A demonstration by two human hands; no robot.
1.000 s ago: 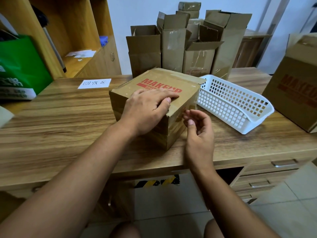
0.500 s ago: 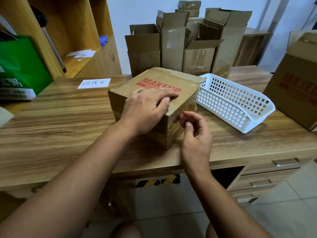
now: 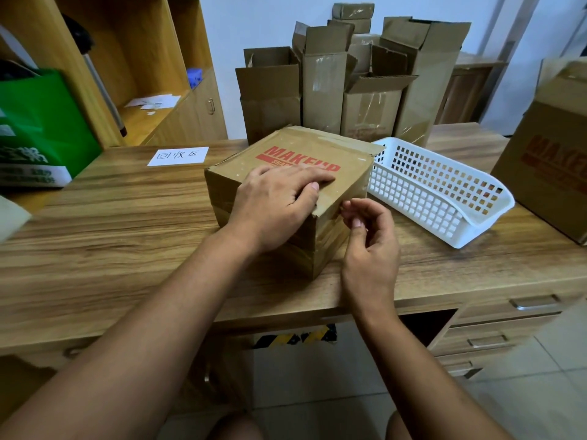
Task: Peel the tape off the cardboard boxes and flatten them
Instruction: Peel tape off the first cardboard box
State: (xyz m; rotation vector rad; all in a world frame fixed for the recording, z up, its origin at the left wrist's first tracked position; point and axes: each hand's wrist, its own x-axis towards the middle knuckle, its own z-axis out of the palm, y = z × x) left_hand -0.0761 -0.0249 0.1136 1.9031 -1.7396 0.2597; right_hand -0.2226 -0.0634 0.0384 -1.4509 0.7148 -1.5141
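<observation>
The cardboard box (image 3: 349, 160) with red "MAKEUP" print sits closed on the wooden desk (image 3: 127, 223), close to the desk's front edge, one corner turned toward the person. The left hand (image 3: 276, 201) lies flat on the box's top, fingers straight and close together, pressing the lid near its front edge. The right hand (image 3: 371, 246) is at the box's near right side, just below the lid's edge, its fingers curled in with thumb and forefinger nearly meeting (whether they hold an end of tape cannot be told). Glossy tape (image 3: 330, 231) bands that side face.

Just right of the box a white perforated basket (image 3: 413, 198) lies on the desk, touching or nearly touching it. Behind the box stands a cluster of opened cardboard boxes (image 3: 324, 87), flaps up. Left of the box and farther back lies a white paper label (image 3: 178, 156) with handwriting; well beyond that is a green bag (image 3: 41, 122). Far right of the box stands a second printed carton (image 3: 546, 163).
</observation>
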